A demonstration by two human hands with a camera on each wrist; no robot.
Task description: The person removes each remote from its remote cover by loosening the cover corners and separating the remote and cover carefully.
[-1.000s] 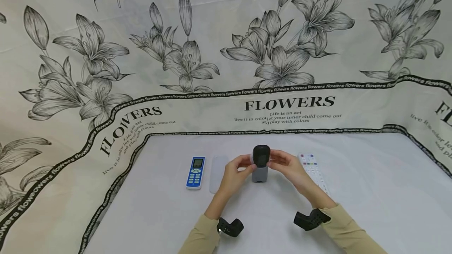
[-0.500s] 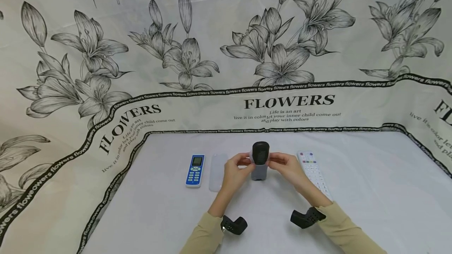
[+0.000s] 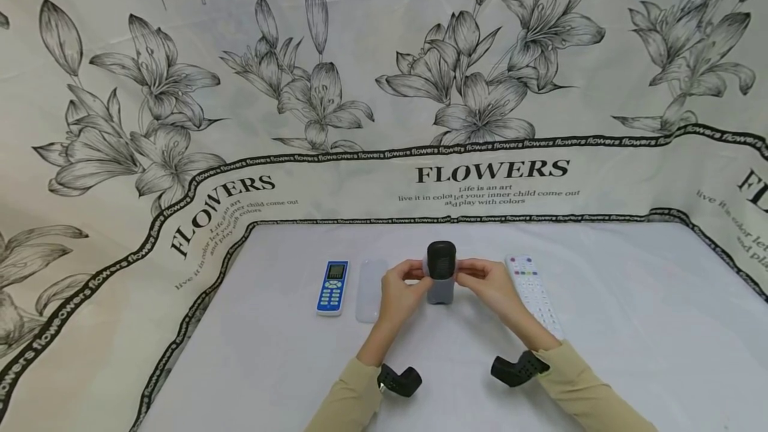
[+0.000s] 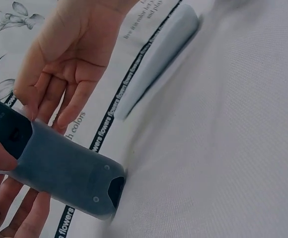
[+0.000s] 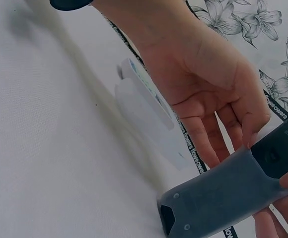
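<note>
A dark remote control (image 3: 441, 260) stands upright, its lower part inside a translucent sleeve (image 3: 441, 292), in the middle of the white table. In the left wrist view, the remote's dark back (image 4: 7, 126) shows above the sleeve (image 4: 67, 166). My left hand (image 3: 403, 291) pinches the sleeve's upper rim from the left, thumb near the remote. From the right, my right hand (image 3: 489, 285) pinches the opposite side of the rim. The sleeve's lower end appears to meet the tabletop. How deep the remote sits is unclear through the cloudy sleeve.
To the left lie a blue remote (image 3: 333, 288) and a flat translucent sleeve (image 3: 368, 291), partly behind my left hand. A white remote (image 3: 534, 292) lies at right, partly covered by my right forearm. Behind the table hangs a flower-printed cloth (image 3: 492, 185).
Both wrists have drawn slightly inward and the view has shifted a little. The dark remote tilts slightly, showing more of its textured back; both hands keep hold of the sleeve.
</note>
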